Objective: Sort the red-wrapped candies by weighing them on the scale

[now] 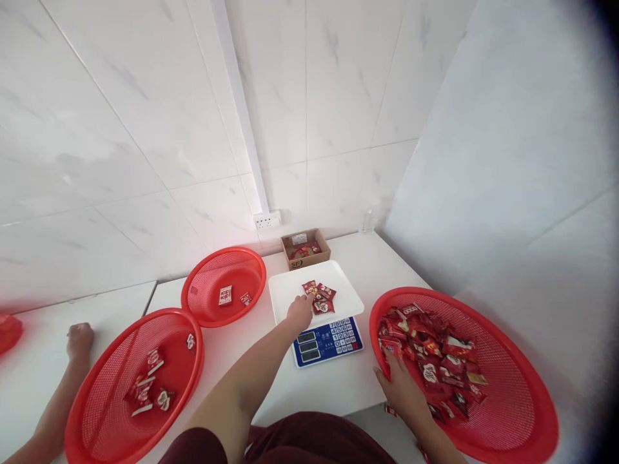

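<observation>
My left hand (pixel 300 314) reaches over the white tray of a digital scale (pixel 278 287). Its fingers are closed at the edge of a small red snack packet (pixel 309 287), which lies with several others (pixel 324 307) on the tray. To the right, my right hand (pixel 400 385) is at the near-left rim of a large red plastic basket (pixel 512 412). Thumb and fingers are apart there, the fingertips reaching in against a heap of red wrapped packets (pixel 430 361). The scale's blue keypad panel (pixel 327 343) faces me; its displays look dark.
Two red baskets, one near (pixel 186 393) and one farther back (pixel 193 293), stand at the left with a few packets inside. A small cardboard box (pixel 309 260) holds red packets behind the scale. Another person's forearm and hand (pixel 80 341) rest at far left. Tiled walls close off the back and right.
</observation>
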The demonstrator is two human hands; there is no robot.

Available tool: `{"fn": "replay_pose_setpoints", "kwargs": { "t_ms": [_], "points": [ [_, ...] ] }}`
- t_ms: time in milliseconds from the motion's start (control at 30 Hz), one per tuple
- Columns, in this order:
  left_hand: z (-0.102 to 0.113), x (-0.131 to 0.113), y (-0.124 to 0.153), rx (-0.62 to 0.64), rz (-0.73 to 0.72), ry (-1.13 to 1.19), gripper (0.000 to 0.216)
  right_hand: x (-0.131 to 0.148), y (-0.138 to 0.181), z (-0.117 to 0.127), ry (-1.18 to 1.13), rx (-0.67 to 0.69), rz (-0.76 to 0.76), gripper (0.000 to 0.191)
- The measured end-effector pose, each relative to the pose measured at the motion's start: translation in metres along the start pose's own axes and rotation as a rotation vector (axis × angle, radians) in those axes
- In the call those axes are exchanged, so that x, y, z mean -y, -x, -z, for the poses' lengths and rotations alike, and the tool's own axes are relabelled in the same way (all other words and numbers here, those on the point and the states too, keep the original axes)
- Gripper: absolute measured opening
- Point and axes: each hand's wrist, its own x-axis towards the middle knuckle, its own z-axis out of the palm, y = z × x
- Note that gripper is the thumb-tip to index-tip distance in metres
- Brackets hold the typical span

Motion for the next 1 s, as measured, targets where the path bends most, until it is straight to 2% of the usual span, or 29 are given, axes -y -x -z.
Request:
{"fn": "replay_pose_setpoints", "kwargs": {
  "t_ms": [100, 233, 367, 567, 700, 833, 900, 1000],
  "points": [
    [0.002, 0.003, -0.006, -0.02, -0.002, 0.029, 0.053, 0.001, 0.0, 0.0, -0.002, 0.016, -0.018, 0.062],
    [0.009, 0.004, -0.014, -0.119, -0.022, 0.071, 0.054, 0.003, 0.0, 0.001, -0.003, 0.015, -0.028, 0.061],
    [0.0, -0.005, -0.022, -0.193, -0.059, 0.079, 0.046, 0.005, 0.001, 0.003, 0.004, 0.05, -0.046, 0.061],
    [-0.025, -0.005, -0.029, -0.093, -0.197, -0.14, 0.064, 0.003, -0.001, 0.002, -0.004, 0.047, -0.026, 0.061],
    [-0.023, -0.001, -0.035, -0.114, -0.281, -0.195, 0.065, 0.002, -0.002, 0.003, -0.011, 0.081, -0.035, 0.061],
    [-0.014, -0.005, -0.046, -0.036, -0.247, -0.211, 0.077, 0.002, -0.001, 0.004, -0.013, 0.096, -0.055, 0.059],
    [-0.011, -0.007, -0.051, 0.02, -0.235, -0.2, 0.075, 0.002, -0.001, 0.004, -0.012, 0.09, -0.06, 0.059],
    [-0.01, -0.008, -0.056, 0.059, -0.245, -0.175, 0.057, 0.003, -0.001, 0.005, -0.004, 0.101, -0.066, 0.06]
  ]
}}
